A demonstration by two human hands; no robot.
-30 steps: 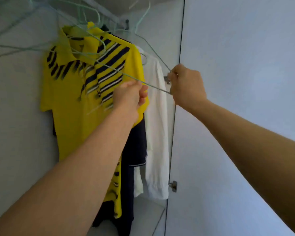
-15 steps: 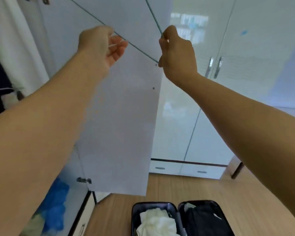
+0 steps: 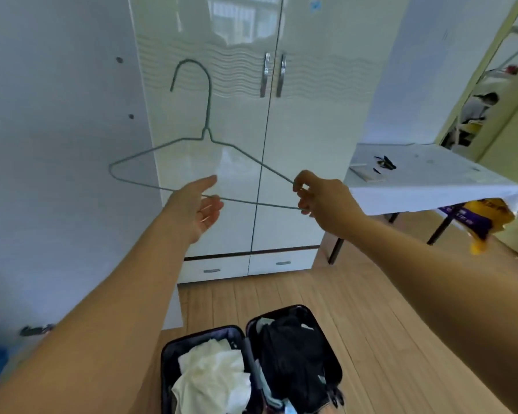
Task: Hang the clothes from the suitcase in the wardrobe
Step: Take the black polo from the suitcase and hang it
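Glossy white wardrobe doors [image 3: 281,150] fill the background, above a pale wooden floor [image 3: 386,339]. Before them hangs a thin grey-green wire hanger [image 3: 192,162], upright, its hook curling toward eleven o'clock, bare of any garment. The right hand [image 3: 317,198] pinches the hanger's corner at three o'clock, fingers curled round the wire. The left hand [image 3: 196,204] is spread wide, palm turned up, under the bottom wire, holding nothing. At six o'clock an open suitcase [image 3: 251,363] lies on the floor, a crumpled white garment [image 3: 213,375] in its left half, dark clothes [image 3: 293,354] in its right. At three o'clock stands a white-covered table [image 3: 431,186].
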